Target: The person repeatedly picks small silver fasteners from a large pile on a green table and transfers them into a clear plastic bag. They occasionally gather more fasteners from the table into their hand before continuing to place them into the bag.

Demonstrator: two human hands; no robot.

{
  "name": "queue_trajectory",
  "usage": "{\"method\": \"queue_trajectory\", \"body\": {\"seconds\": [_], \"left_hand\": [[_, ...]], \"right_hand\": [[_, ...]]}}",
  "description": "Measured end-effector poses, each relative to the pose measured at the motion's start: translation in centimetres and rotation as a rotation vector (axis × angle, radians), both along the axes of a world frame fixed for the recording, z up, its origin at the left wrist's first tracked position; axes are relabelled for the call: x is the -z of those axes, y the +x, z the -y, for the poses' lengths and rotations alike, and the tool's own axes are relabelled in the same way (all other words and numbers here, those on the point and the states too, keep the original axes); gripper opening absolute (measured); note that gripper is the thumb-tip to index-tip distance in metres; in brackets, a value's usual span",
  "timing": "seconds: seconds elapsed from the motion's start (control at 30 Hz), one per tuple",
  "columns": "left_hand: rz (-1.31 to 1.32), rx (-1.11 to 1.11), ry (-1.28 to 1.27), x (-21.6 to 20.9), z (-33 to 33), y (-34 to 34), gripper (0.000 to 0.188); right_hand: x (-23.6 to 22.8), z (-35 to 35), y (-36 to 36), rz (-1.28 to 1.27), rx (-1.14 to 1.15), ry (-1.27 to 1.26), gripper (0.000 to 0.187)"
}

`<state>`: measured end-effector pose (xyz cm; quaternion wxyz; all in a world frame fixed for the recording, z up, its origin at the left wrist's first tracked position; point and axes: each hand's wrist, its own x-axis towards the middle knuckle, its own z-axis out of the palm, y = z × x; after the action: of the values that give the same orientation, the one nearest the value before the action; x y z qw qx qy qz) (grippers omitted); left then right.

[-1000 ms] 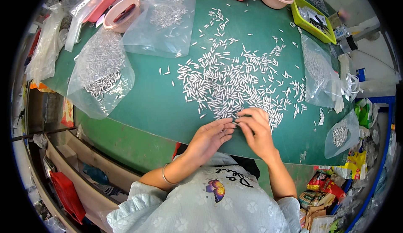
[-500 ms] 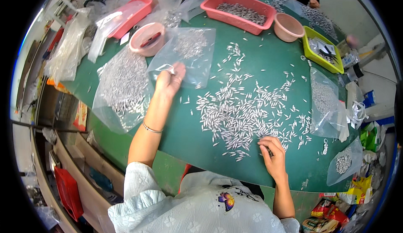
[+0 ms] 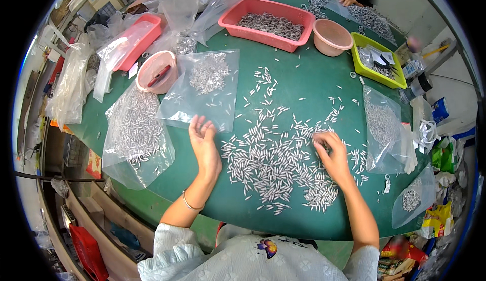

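Silver pointed pieces (image 3: 273, 167) lie on the green desk (image 3: 228, 200), mostly between the hands: the left hand (image 3: 204, 142) loosely open, apparently empty; the right hand (image 3: 331, 152), half-curled above their right side, hides any hold.

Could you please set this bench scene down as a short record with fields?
Surface: green tabletop
Left hand: fingers loosely curled, at the near edge of a flat clear plastic bag; contact unclear
Right hand: over the right part of a loose spread of small silver pointed pieces; whether it holds one is unclear
Left of spread: filled clear plastic bag; round pink bowl with a red tool
Beyond spread: rectangular pink tray of metal rings
Far right: yellow-green tray
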<state>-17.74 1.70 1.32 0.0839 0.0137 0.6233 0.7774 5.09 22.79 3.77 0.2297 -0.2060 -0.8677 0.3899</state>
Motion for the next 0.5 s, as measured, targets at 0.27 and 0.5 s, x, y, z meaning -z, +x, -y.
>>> {"method": "queue_trajectory", "body": {"seconds": [0.27,0.5], "left_hand": [[-0.016,0.356,-0.012,-4.0,-1.8,-8.1,0.028],[-0.188,0.326,-0.072,-10.2,-4.8,-14.5,0.026]], "right_hand": [[5.9,-6.2,-17.5,-0.098,-0.086,0.375,0.023],[6.1,-7.2,-18.9,-0.173,-0.112,0.144,0.010]]}}
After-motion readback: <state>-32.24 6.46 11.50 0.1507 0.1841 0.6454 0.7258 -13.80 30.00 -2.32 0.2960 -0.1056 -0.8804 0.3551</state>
